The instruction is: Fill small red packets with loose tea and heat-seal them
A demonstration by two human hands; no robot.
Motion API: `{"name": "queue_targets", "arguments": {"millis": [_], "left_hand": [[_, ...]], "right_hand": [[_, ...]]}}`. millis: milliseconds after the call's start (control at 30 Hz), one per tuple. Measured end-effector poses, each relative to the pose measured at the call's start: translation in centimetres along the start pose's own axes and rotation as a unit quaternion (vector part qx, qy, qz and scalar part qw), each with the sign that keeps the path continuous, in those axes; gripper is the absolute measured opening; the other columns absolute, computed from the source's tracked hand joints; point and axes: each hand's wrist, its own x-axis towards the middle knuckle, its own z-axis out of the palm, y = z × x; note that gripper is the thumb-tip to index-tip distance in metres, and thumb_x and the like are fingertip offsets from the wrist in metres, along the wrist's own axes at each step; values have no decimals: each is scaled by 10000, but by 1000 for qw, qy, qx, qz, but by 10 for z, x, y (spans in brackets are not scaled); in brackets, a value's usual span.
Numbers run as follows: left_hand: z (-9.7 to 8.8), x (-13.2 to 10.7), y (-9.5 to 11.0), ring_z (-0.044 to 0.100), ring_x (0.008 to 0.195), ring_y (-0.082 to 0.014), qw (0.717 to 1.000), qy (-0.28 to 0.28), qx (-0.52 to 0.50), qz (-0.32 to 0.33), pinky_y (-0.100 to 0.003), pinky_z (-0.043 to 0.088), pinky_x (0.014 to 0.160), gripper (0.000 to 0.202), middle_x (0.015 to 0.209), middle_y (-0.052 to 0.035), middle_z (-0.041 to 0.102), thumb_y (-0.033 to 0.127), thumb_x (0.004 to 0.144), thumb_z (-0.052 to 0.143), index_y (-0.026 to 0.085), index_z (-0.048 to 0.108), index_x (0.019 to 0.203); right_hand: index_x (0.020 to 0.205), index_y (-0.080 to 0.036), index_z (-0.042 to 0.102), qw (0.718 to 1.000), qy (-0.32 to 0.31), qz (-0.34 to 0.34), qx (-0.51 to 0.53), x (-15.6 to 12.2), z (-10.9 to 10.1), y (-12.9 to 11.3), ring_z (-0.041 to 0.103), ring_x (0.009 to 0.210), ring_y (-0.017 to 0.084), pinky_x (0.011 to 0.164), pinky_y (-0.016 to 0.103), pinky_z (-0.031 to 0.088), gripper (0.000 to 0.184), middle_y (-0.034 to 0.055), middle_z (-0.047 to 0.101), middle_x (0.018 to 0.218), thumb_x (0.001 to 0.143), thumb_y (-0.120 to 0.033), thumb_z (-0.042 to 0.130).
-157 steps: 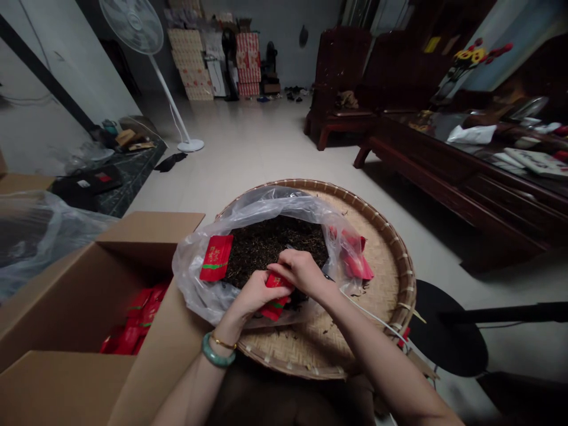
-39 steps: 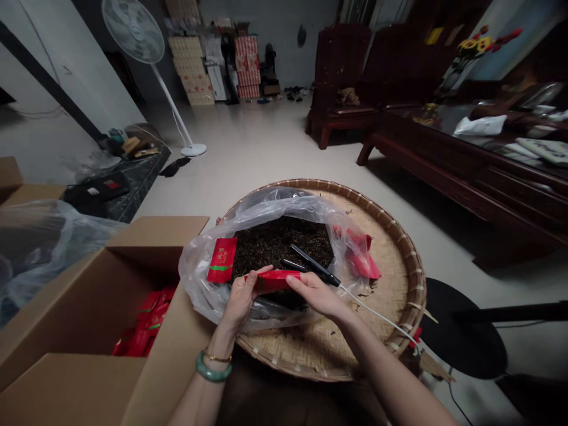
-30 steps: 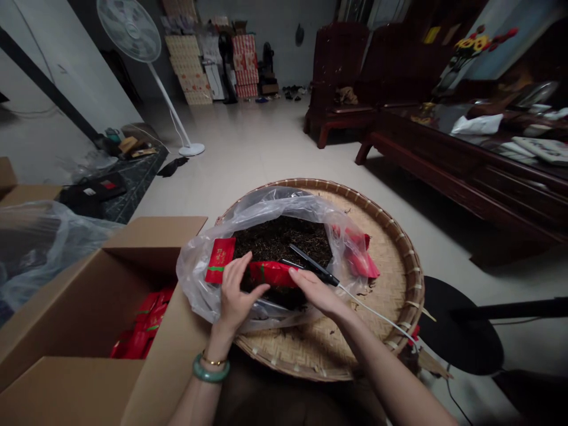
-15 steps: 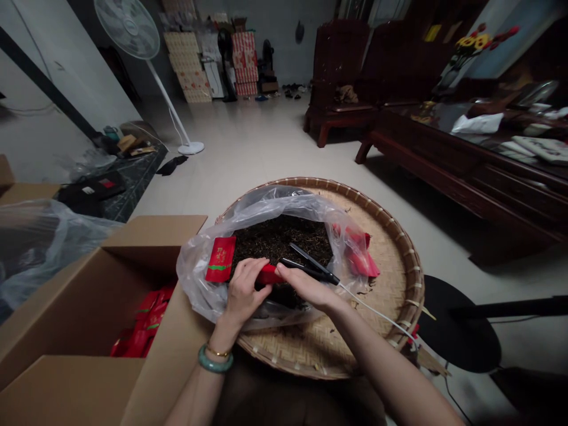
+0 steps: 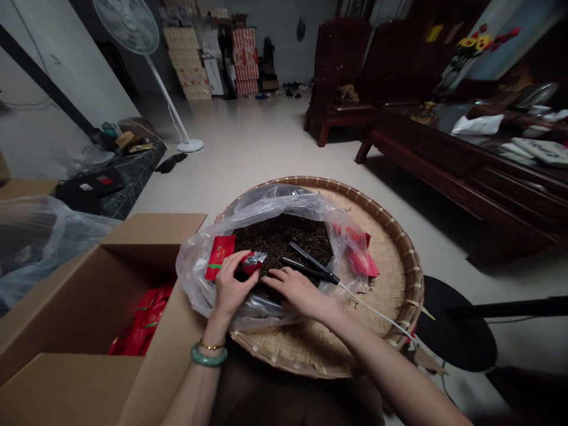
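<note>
My left hand (image 5: 233, 287) grips a small red foil packet (image 5: 252, 264), its silvery mouth tilted toward the right. Just beside it, my right hand (image 5: 295, 289) reaches down to the dark dried tea leaves (image 5: 284, 234), fingers stretched and a little apart, with nothing visible in them. The leaves fill a clear plastic bag (image 5: 195, 248) on a round woven bamboo tray (image 5: 390, 260). A black hair straightener (image 5: 313, 269) with a white cord lies spread on the leaves, close to the right hand. Another red packet (image 5: 219, 251) lies flat on the bag's left side.
An open cardboard box (image 5: 146, 231) with several red packets (image 5: 148, 316) stands at left. Crumpled red wrappers (image 5: 361, 251) are on the tray's right side. Beyond are a white standing fan (image 5: 166, 94), a dark wooden table (image 5: 426, 160) and a round black base (image 5: 461, 325).
The right hand has let go of the red packet and moved down to the leaves. My left hand has drawn the packet slightly left, turning its silvery mouth into view.
</note>
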Motion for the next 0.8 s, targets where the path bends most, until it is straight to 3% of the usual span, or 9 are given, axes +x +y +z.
{"name": "queue_targets", "arguments": {"millis": [100,200,300,433,633,733,800], "left_hand": [[0,-1,0,591,987,-218,1000,-3,-19,-24,-328,537,770,323,1047,-80,622,254,744,648,182,607,1056],[0,-3,0,593,976,-213,999,-8,-23,-27,-331,540,785,326,1039,-76,618,255,743,651,185,603,1058],[1,-4,0,595,976,-214,999,-10,-24,-30,-339,542,810,350,1042,-79,617,259,732,663,178,591,1065],[3,-6,2,607,978,-213,995,-9,-55,-77,-297,574,734,482,1133,-98,585,289,719,676,179,528,1165],[2,-8,3,599,1017,-221,992,-1,-75,-106,-319,584,756,662,1253,-116,519,297,705,686,209,417,1303],[2,-7,3,597,1032,-228,991,-3,-74,-109,-324,585,759,687,1266,-119,516,296,703,688,214,400,1322],[2,-6,3,597,1039,-229,990,-3,-79,-113,-321,584,764,696,1265,-120,519,296,706,686,210,391,1331]], "right_hand": [[1229,-225,527,996,-27,-18,-78,12,6,-4,513,987,256,807,387,452,439,114,581,1108,810,-96,531],[1124,-195,576,994,-44,-32,-97,19,5,-5,509,912,250,739,353,449,320,108,574,978,805,-174,581],[1072,-175,567,993,-44,-19,-104,20,6,-6,497,902,242,734,341,442,273,107,556,980,800,-174,582],[1047,-166,548,995,-33,-2,-90,18,6,-4,503,910,240,739,336,437,279,107,562,994,772,-144,583],[962,-172,568,992,42,54,107,15,2,10,544,839,179,730,278,432,307,44,594,917,662,-120,611],[938,-167,574,961,106,90,238,16,6,14,559,831,169,763,292,440,330,27,616,899,617,-92,593],[954,-169,576,923,135,123,339,18,9,15,565,839,166,755,295,459,362,20,625,920,601,-90,572]]}}
